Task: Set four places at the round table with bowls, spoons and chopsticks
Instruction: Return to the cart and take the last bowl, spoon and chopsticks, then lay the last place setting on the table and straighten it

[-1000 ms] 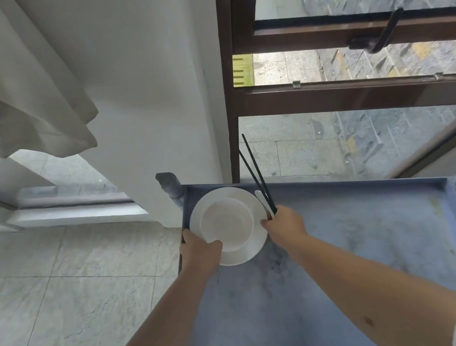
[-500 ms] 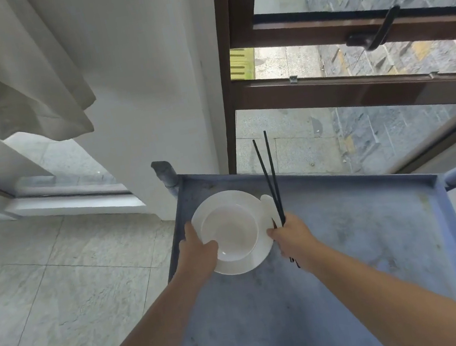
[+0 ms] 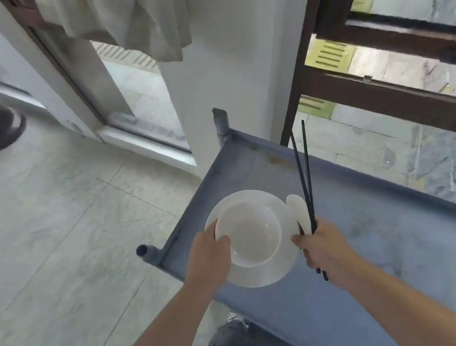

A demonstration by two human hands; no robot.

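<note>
Left hand grasping the near-left edge of a white plate, thumb laid over the rim of the white bowl that sits on this plate. Bowl upright, nothing inside, just to the right of the left thumb. Plate and bowl held above the grey-blue cart tray, near its left corner; cannot tell whether the plate touches the tray surface.

Right hand closed around a pair of black chopsticks and a white spoon, fingers curled round them. Index finger touching the right edge of the plate. Chopsticks crossing just above the right hand, tips pointing away from it toward the brown window frame, lower ends showing under the hand. Spoon standing out of the same grip, between the chopsticks and the bowl, its rounded end up and just beside the plate rim.

Beyond both hands, a white wall pillar with a pale curtain hanging to its left. To the left of the left hand, a light tiled floor. Below the forearms, dark trousers visible.
</note>
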